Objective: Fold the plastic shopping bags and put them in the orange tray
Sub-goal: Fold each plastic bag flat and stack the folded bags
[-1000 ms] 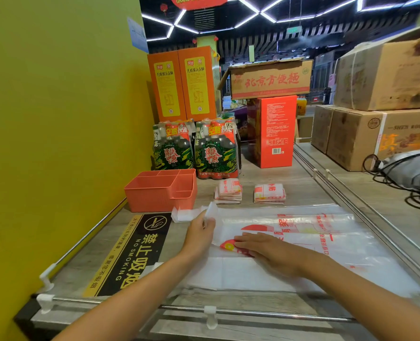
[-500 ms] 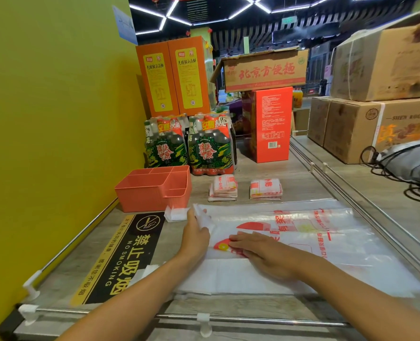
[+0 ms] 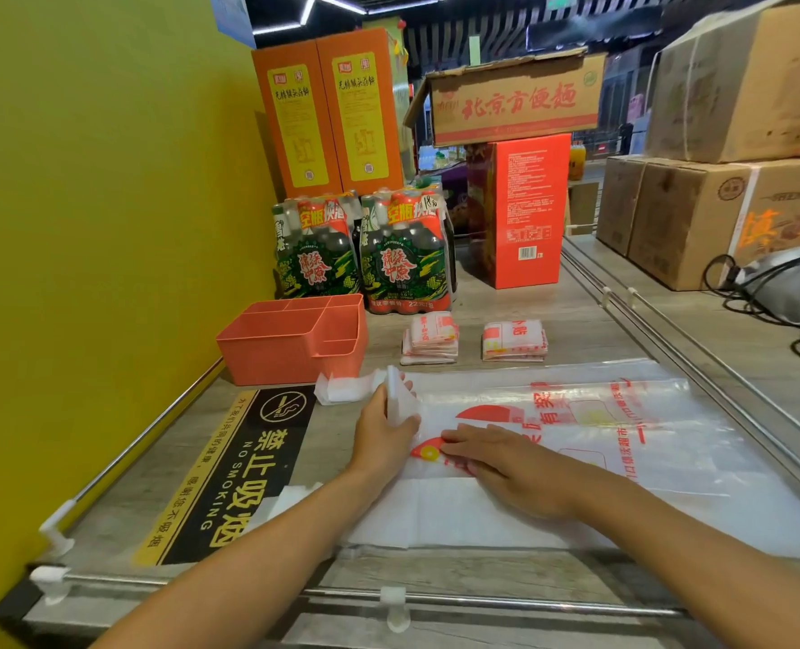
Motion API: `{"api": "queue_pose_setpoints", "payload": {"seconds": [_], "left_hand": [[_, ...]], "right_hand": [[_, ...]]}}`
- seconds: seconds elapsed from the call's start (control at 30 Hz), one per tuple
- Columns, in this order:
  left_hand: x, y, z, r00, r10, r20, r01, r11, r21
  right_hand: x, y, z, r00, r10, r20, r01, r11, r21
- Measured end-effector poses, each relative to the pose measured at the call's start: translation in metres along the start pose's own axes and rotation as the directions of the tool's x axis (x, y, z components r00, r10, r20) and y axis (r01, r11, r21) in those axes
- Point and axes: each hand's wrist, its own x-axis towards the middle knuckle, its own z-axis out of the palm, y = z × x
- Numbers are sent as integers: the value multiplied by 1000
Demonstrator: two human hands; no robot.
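Observation:
A clear plastic shopping bag [image 3: 599, 428] with red print lies spread flat across the wooden shelf. My left hand [image 3: 384, 433] pinches the bag's left handle strip, which stands up between its fingers. My right hand [image 3: 505, 466] lies flat with straight fingers on the bag's printed part, pressing it down. The orange tray [image 3: 271, 353], with several compartments, stands at the left by the yellow wall. Two stacks of folded bags [image 3: 429, 338] [image 3: 514, 340] lie on the shelf right of the tray, behind the spread bag.
Two packs of green bottles [image 3: 365, 255] and orange and red cartons [image 3: 519, 208] stand at the back. Cardboard boxes [image 3: 697, 217] and black cables [image 3: 763, 292] sit beyond the metal rails at the right. A no-smoking sticker [image 3: 229, 475] covers the shelf's left side. A rail runs along the front edge.
My left hand has lifted the bag's left handle strip a little higher and gathered it. My right hand stays pressing the bag. The camera has tilted slightly.

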Motion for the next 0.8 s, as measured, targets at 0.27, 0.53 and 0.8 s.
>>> {"api": "queue_pose_setpoints", "payload": {"seconds": [0.27,0.53,0.8], "left_hand": [[6,-3,-4,994,-108,-13,102,970,-219],[-4,17,-1,935,-173,309,322,777,-540],[8,6,2,923,-294,248,384,672,-633]], "right_hand": [[-1,-1,0,1000,-8,-18,8,1000,16],[-1,-18,-3,998,-62,-32,60,997,-49],[-3,-17,4,1000,-9,-12,8,996,-94]]}}
